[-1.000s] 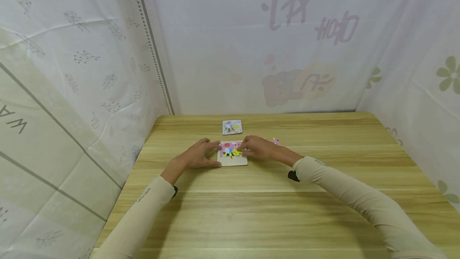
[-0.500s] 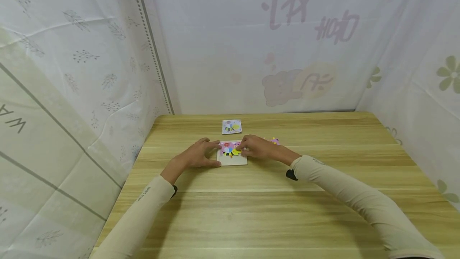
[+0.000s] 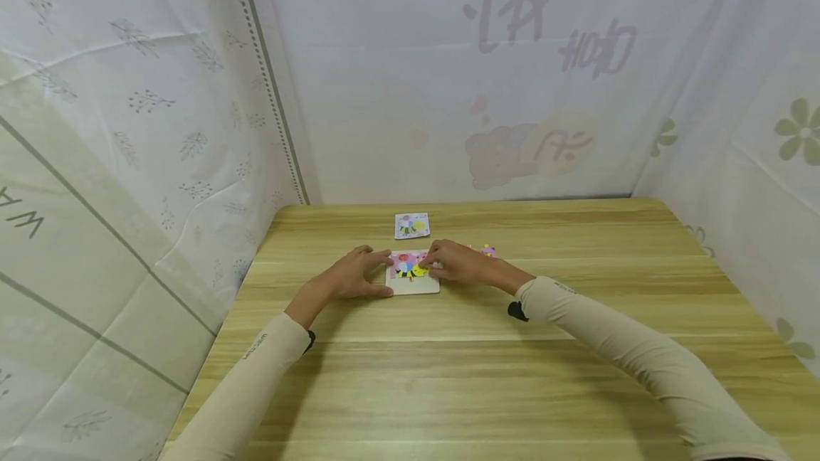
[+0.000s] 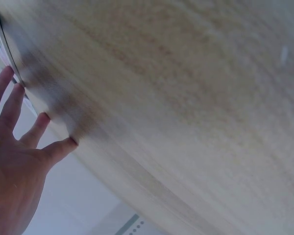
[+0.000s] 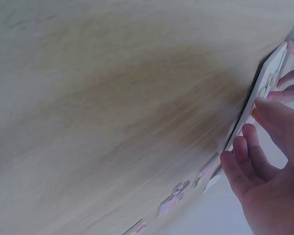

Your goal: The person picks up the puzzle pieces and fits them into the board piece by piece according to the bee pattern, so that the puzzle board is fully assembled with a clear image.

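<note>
Nearest the person, two pale sleeves (image 3: pixel 605 326) reach in over the wooden table (image 3: pixel 410 375), whose near edge is out of frame. Beyond them comes the board (image 3: pixel 415 287), set well toward the table's far edge and nearer its far-left corner than its far-right one. The board's near strip is bare, so that part looks left to fill. The left hand (image 3: pixel 351 274) braces the board's left side, thumb at the near-left corner and fingers spread wide, touching rather than gripping. The right hand (image 3: pixel 460 262) has thumb and forefinger drawn almost together at the yellow end of the assembled pieces (image 3: pixel 405 267); whether they pinch a piece or merely press on it I cannot tell. Those pieces cover the board's far part and show much of a bee (the far-right corner is hidden by the right hand), so I judge the puzzle roughly half done. Off the board's right side, partly hidden behind the right wrist, lie loose pieces (image 3: pixel 490 251), presumably what remains; the right wrist view shows several, apart from one another. Farther on, close to the table's far edge, lies a bee picture card (image 3: pixel 412 225), apparently the pattern.
</note>
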`<act>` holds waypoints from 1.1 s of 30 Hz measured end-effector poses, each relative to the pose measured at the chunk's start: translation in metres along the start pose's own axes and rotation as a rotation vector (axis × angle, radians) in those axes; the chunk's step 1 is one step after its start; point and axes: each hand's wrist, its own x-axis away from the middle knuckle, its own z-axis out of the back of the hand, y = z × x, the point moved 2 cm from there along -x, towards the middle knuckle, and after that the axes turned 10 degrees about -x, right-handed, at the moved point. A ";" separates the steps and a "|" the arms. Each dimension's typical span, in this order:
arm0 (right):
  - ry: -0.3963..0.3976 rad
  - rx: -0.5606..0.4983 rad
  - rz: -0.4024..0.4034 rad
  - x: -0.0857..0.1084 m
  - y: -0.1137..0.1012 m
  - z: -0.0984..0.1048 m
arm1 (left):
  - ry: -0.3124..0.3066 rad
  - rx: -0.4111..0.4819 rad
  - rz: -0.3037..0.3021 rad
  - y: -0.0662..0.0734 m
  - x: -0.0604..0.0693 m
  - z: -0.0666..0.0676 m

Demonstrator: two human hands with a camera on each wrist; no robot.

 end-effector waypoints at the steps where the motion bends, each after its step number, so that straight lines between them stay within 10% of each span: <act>1: 0.001 0.004 -0.001 0.001 -0.001 0.001 | 0.003 -0.001 -0.004 0.000 0.000 0.000; 16: 0.150 0.042 -0.025 0.019 0.019 0.024 | 0.004 -0.007 -0.006 0.003 0.002 0.003; 33: 0.130 0.071 -0.090 0.024 0.043 0.024 | 0.010 0.015 -0.011 -0.001 0.001 -0.002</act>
